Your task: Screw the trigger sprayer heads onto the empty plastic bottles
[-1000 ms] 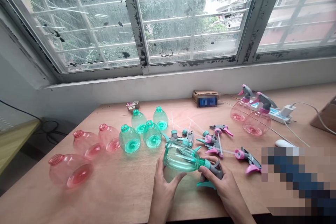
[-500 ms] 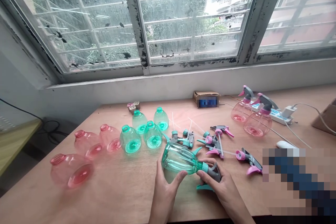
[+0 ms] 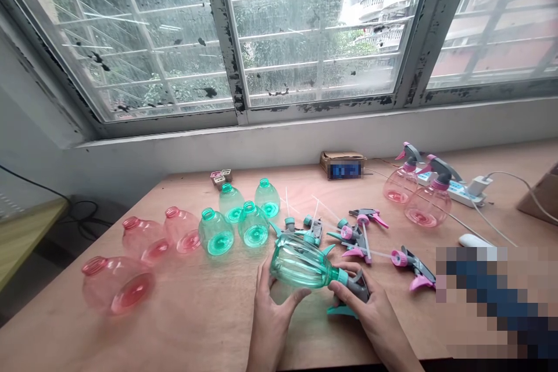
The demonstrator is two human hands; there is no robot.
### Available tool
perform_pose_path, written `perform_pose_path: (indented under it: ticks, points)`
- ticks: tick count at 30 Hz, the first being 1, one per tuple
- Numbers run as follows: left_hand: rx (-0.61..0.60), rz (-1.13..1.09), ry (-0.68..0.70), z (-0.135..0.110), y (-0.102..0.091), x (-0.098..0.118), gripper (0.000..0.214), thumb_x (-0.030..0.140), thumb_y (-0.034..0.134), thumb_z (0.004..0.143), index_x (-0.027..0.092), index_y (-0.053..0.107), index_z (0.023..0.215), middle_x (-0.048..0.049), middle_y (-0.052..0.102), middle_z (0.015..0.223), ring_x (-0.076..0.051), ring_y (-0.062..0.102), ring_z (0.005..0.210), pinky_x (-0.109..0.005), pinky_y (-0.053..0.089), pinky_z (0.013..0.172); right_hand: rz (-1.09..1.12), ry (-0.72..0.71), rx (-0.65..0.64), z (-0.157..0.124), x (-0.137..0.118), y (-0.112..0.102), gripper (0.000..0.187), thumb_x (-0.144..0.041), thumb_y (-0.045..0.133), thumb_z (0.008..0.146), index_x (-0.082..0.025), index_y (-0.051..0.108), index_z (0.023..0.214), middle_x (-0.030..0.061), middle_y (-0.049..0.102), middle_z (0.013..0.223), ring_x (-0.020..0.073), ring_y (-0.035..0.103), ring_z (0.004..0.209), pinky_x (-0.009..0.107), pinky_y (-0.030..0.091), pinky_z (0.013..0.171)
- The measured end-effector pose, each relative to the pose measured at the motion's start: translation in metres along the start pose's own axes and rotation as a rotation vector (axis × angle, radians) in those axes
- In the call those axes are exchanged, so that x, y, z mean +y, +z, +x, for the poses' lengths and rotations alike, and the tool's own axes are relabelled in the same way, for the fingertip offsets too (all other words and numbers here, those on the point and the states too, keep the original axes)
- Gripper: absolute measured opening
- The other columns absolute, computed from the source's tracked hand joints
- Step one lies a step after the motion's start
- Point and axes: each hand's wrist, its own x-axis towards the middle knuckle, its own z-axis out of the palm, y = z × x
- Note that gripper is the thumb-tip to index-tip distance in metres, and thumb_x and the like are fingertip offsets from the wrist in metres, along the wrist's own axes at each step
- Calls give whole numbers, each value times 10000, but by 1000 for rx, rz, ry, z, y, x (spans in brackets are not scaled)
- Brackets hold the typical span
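Note:
A clear green spray bottle (image 3: 300, 264) lies on its side in the air between my hands, its base to the left. My left hand (image 3: 274, 308) curls around the base end, thumb below and fingers partly hidden behind. My right hand (image 3: 364, 302) grips the teal collar and grey spray head (image 3: 357, 286) at the neck. The teal trigger (image 3: 342, 311) sticks out under my right hand. Just beyond the bottle lie loose trigger sprayers with teal parts (image 3: 313, 231) and pink parts (image 3: 355, 238), their thin tubes pointing various ways.
Open green bottles (image 3: 217, 233) and pink bottles (image 3: 120, 285) stand at the left. Two pink bottles with spray heads (image 3: 429, 203) stand at right, by a power strip (image 3: 462, 192) and white mouse (image 3: 475, 240). A small box with a display (image 3: 344, 165) sits near the wall.
The green spray bottle has shifted very slightly to the right. My left hand's fingers have moved a little around its base; the right hand keeps its grip on the neck.

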Motion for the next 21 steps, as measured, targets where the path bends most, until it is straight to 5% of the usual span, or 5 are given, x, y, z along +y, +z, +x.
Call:
perform_pose_path:
  ticks: [9,21]
  points:
    - [29,-30,53,-5,1,7,810,543,781,817,264,448,1501,-120,580,1510,-358,459,1469,-473,378,1202,24,3,-20,-3,2,4,389,-475,867,813,-229,701,1064,-29,660,806,217,659,737,315,595,646]
    - [1,18,-3,-1,-2,-5,804,406,860,749,240,485,1440,-132,574,1514,-356,466,1448,-532,309,1227,4,3,26,1,2,-1,442,-533,826,834,-217,635,1077,-43,640,749,207,681,659,324,550,673]
